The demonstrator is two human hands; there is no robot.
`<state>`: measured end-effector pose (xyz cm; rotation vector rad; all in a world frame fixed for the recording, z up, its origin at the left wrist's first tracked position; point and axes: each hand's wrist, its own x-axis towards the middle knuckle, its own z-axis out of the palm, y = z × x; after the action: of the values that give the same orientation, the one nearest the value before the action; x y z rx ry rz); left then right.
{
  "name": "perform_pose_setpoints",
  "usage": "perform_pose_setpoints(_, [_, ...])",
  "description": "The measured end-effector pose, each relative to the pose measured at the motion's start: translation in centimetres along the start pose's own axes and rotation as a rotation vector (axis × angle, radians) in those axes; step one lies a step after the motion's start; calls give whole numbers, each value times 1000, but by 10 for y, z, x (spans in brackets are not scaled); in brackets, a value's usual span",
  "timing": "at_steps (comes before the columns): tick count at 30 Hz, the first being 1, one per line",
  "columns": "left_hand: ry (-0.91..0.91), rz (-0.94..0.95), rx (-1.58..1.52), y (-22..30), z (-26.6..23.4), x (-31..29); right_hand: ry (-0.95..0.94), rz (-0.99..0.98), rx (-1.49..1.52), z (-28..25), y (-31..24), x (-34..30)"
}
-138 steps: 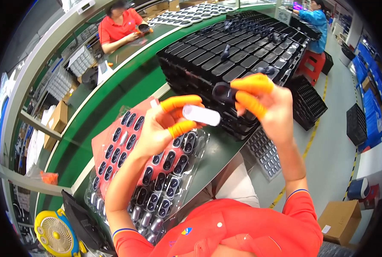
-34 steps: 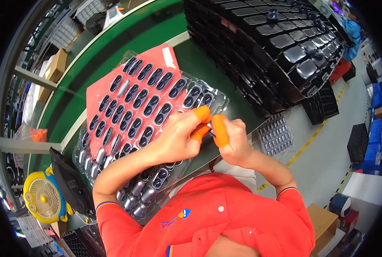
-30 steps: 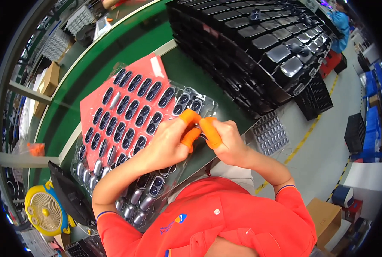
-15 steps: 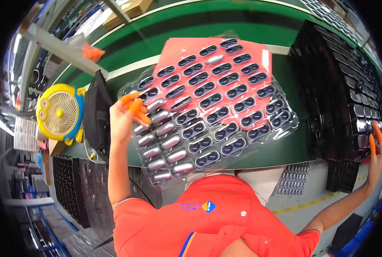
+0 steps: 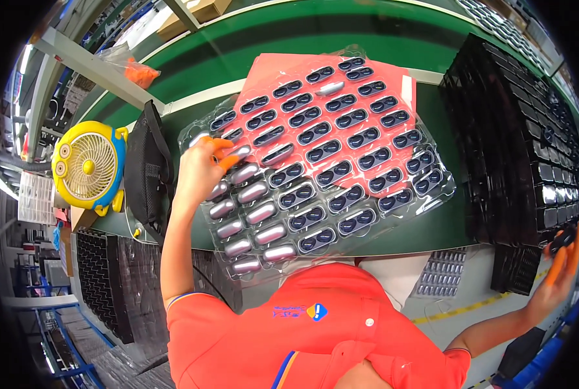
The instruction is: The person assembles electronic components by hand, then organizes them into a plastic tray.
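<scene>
On the bench lies a clear plastic blister tray (image 5: 367,214) with rows of oval pockets. Many pockets hold dark two-hollowed oval inserts (image 5: 324,151); the near-left ones hold glossy silver oval shells (image 5: 261,213). My left hand (image 5: 204,170), with orange finger cots, is over the tray's left side, thumb and fingertips closed around the end of one silver oval shell (image 5: 240,153). At the far right, my right hand (image 5: 560,275), also in orange finger cots, pinches a small dark oval insert (image 5: 563,240) beside the front of a tall stack of black trays (image 5: 497,142).
Pink sheet (image 5: 263,74) lies under the tray's far part. A black mesh bag (image 5: 148,172) and a yellow-and-blue fan (image 5: 88,167) stand at left. Below the bench are another tray of silver pieces (image 5: 440,272) and dark trays (image 5: 96,279).
My right hand has drawn back toward me from the black stack, now with a dark insert in its fingers. My left hand's spread fingers have closed in on a silver shell.
</scene>
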<state>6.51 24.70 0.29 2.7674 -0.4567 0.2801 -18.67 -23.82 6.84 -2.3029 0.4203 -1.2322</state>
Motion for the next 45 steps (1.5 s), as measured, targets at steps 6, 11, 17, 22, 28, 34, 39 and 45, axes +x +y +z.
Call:
perform_pose_setpoints(6, [32, 186, 168, 13, -6, -4, -187, 316, 655, 43, -85, -68])
perform_pose_setpoints(11, [-204, 25, -637, 64, -26, 3, -469, 581, 987, 80, -94, -73])
perform_pose_setpoints(17, [-630, 7, -1530, 123, 12, 24, -437, 586, 1106, 125, -77, -59])
perform_pose_setpoints(22, [-846, -129, -1748, 162, 32, 37, -292, 634, 1240, 139, -66, -52])
perform_pose_setpoints(28, [-944, 111, -1578, 200, 54, 41, -221, 578, 1037, 142, -54, -56])
perform_pose_setpoints(34, [-856, 218, -1300, 218, 56, 26, -101, 483, 1066, 147, -60, -65])
perform_pose_setpoints(39, [-806, 312, -1380, 220, 56, 17, 4, 241, 767, 155, -60, -76])
perform_pose_setpoints(45, [-765, 437, -1437, 220, 61, 13, -60, 386, 949, 153, -64, -76])
